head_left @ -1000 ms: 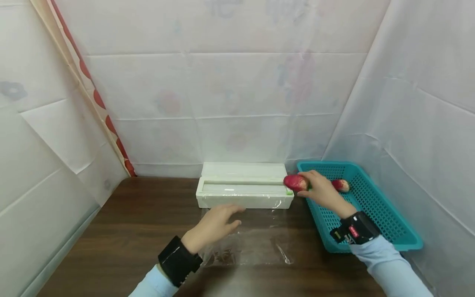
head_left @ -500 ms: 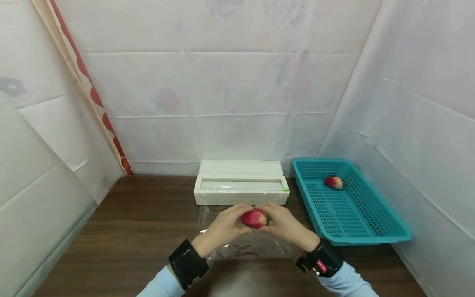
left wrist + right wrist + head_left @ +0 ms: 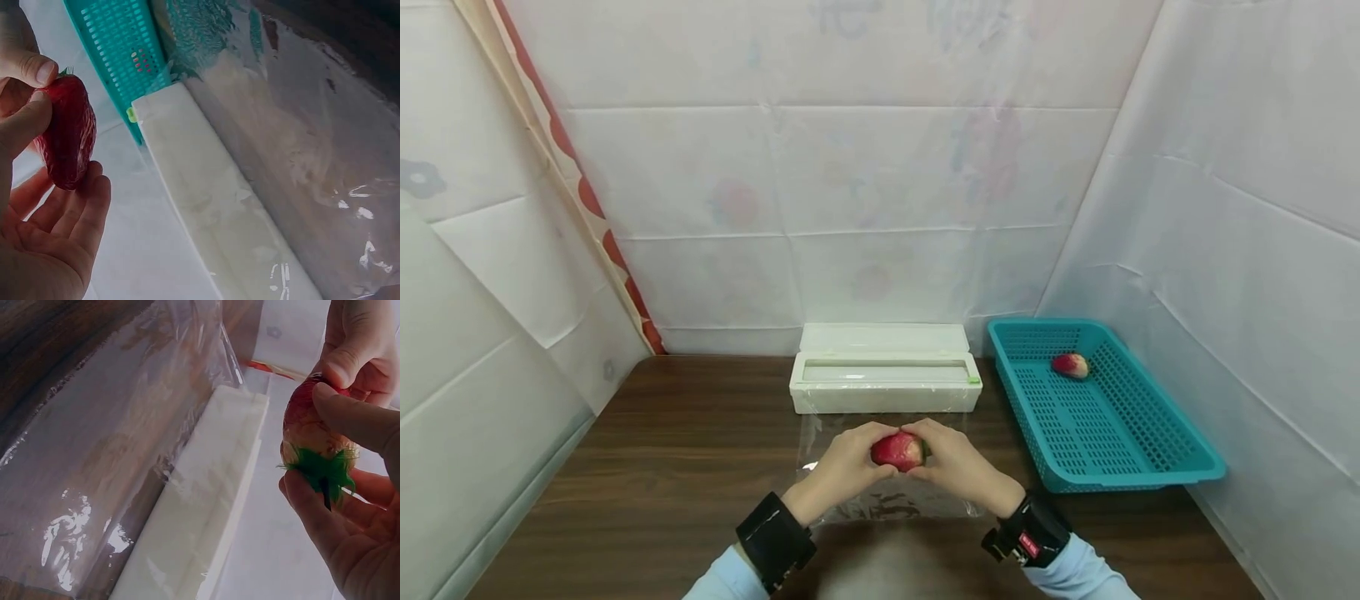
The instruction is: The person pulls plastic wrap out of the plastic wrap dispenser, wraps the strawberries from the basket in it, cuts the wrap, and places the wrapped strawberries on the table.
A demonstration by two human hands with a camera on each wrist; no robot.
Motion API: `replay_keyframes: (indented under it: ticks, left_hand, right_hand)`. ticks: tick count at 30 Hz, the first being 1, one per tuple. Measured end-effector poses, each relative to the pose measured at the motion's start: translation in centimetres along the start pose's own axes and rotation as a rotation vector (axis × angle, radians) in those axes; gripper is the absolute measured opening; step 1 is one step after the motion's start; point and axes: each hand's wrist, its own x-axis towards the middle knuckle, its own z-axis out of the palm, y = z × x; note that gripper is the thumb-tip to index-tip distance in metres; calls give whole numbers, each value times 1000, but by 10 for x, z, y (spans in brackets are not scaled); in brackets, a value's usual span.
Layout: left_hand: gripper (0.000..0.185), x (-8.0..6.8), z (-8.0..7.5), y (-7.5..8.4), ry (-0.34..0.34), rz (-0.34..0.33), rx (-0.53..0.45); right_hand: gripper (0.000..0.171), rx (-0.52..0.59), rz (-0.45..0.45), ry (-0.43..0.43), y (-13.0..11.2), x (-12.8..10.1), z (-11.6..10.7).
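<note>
Dark wood-grain bench (image 3: 662,467), white sheeting round three sides. White cling-film dispenser box (image 3: 884,379) at rear centre, lid open. Sheet of clear cling film (image 3: 887,492) lies flat on bench just in front of box, far edge at box, wrinkled, glinting. Teal perforated plastic basket (image 3: 1150,475) on bench at right, just beside box, long side running front to back; one strawberry (image 3: 1071,365) lies inside near far end.

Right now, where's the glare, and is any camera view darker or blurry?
Head view: bright, even and sharp, with faint shine on the cling film. Both wrist views: dimmer, white glare patches on the film; the strawberry and left hand sharp, the dispenser box soft.
</note>
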Motion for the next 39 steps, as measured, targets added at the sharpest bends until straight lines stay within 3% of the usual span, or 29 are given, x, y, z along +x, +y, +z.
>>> replay_keyframes:
  ticks: [5,12,18,27,39]
  left_hand:
    - [50,-7,2,-8,2,-26,-36]
    - [49,-15,11,-24,-13,-84,-91]
    - [45,-16,23,-30,-75,-78,-108]
    - [48,-15,39,-36,-116,-58,-9]
    - [49,-12,43,-40,-145,-77,26]
  right_hand:
    - [58,12,28,-9,4,-1,1]
    - [45,153,30,-38,11,-1,9]
    - [36,79,17,-58,14,-2,23]
    - [39,56,80,-132,21,-2,37]
    - [40,7,82,-137,26,2,45]
